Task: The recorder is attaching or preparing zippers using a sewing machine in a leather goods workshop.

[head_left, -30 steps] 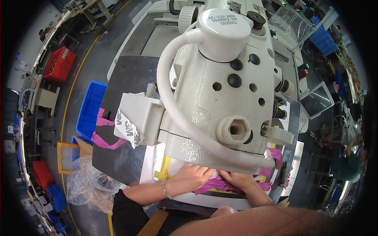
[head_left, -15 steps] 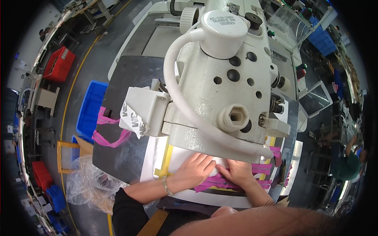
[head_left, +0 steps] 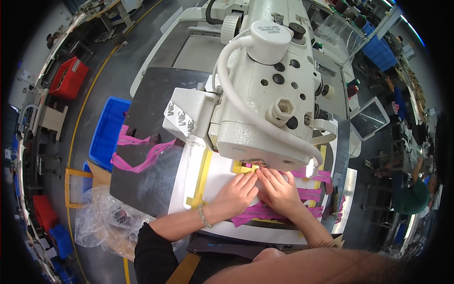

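Both hands reach under the head of a white sewing machine [head_left: 255,113]. My left hand [head_left: 238,190] lies fingers stretched on a white sheet [head_left: 218,182] edged with yellow tape. Close beside it, my right hand [head_left: 280,191] has its fingertips drawn together under the machine head, at a small dark piece too hidden to name. A yellow-framed slot [head_left: 240,166] with a bit of pink in it shows just past the left fingertips. Pink zipper strips [head_left: 309,194] lie across the sheet to the right, partly under my right hand and wrist.
More pink zipper strips [head_left: 142,163] hang over the dark tabletop [head_left: 156,102] at the left. A blue bin [head_left: 108,125] stands beyond that edge, with clear plastic wrapping [head_left: 106,220] below. A red bin [head_left: 69,78] is farther left; thread spools [head_left: 353,90] stand at the right.
Both hands have moved forward and closer together, the right coming off the near zipper strips. The machine head appears farther up in view, uncovering the yellow-framed slot.
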Motion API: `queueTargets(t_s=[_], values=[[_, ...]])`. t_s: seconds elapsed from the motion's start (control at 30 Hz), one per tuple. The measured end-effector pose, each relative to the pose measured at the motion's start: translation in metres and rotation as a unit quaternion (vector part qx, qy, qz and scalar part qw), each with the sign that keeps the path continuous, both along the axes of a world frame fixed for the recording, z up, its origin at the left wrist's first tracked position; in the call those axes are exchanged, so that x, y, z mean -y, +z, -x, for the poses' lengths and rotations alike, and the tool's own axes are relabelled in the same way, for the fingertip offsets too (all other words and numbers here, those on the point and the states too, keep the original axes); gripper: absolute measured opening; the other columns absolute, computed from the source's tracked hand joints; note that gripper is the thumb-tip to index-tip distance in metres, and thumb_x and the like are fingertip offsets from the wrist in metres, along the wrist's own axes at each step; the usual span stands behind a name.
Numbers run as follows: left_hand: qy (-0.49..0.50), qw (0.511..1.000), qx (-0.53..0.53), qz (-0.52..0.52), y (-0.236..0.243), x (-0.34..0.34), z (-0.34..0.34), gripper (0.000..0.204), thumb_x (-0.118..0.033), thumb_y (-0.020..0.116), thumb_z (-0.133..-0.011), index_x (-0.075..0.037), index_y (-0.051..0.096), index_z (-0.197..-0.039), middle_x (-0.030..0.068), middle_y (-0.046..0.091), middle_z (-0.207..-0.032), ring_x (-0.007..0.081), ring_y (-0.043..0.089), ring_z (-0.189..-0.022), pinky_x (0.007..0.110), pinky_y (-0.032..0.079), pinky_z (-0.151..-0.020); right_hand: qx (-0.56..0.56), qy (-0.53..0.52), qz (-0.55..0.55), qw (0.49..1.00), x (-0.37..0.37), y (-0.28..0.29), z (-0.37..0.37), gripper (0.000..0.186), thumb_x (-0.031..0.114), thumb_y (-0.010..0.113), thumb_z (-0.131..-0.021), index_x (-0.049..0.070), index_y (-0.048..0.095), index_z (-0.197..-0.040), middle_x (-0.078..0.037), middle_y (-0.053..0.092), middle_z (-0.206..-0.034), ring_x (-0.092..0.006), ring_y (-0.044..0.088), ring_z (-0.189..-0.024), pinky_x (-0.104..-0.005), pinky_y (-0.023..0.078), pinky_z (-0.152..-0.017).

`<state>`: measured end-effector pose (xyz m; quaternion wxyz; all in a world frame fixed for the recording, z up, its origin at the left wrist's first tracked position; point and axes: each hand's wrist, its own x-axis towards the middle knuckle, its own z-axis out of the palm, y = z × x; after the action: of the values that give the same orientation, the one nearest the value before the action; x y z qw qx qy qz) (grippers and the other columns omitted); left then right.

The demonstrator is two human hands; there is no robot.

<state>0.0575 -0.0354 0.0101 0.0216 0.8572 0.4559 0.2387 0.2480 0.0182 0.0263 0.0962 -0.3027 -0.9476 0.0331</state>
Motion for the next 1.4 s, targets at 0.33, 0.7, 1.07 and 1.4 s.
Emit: queueTargets(t_s=[0.33,0.7,1.07,1.4], values=[[0.067,0.993,0.092,0.014,-0.005,-0.016,0.032,0.031,-0.017,0.071,-0.074,-0.005,0.064,-0.102,0.0062,0.065,-0.105,0.0202,0.060,-0.102,0.037,0.043,-0.088,-0.044,-0.040,-0.009,0.998,0.013,-0.003,0.019,0.056,0.015,0.070,-0.070,-0.003,0.055,-0.121,-0.014,0.057,-0.121,-0.0258,0.055,-0.111,-0.0387,0.042,-0.094],[0.069,0.995,0.053,0.043,-0.006,-0.022,0.036,0.034,-0.014,0.061,-0.082,-0.002,0.062,-0.114,0.0066,0.064,-0.112,0.0194,0.057,-0.109,0.040,0.037,-0.099,-0.055,-0.042,0.002,0.998,0.013,-0.004,0.017,0.054,0.013,0.068,-0.072,-0.004,0.054,-0.121,-0.017,0.056,-0.123,-0.0286,0.055,-0.114,-0.0399,0.042,-0.098],[0.039,0.997,-0.069,-0.010,-0.007,-0.022,0.040,0.038,-0.016,0.055,-0.083,-0.004,0.060,-0.119,0.0027,0.060,-0.115,0.0139,0.053,-0.111,0.037,0.037,-0.098,-0.080,-0.033,0.030,0.996,0.011,-0.005,0.015,0.051,0.012,0.066,-0.075,-0.006,0.054,-0.121,-0.020,0.057,-0.118,-0.0313,0.056,-0.112,-0.0410,0.043,-0.099],[0.050,0.992,-0.113,-0.026,-0.003,-0.022,0.032,0.035,-0.017,0.055,-0.083,-0.005,0.062,-0.115,0.0006,0.061,-0.108,0.0118,0.056,-0.100,0.034,0.039,-0.094,-0.094,-0.028,0.050,0.994,0.007,-0.010,0.012,0.054,0.011,0.068,-0.074,-0.005,0.052,-0.123,-0.018,0.056,-0.119,-0.0325,0.056,-0.109,-0.0412,0.043,-0.098]])
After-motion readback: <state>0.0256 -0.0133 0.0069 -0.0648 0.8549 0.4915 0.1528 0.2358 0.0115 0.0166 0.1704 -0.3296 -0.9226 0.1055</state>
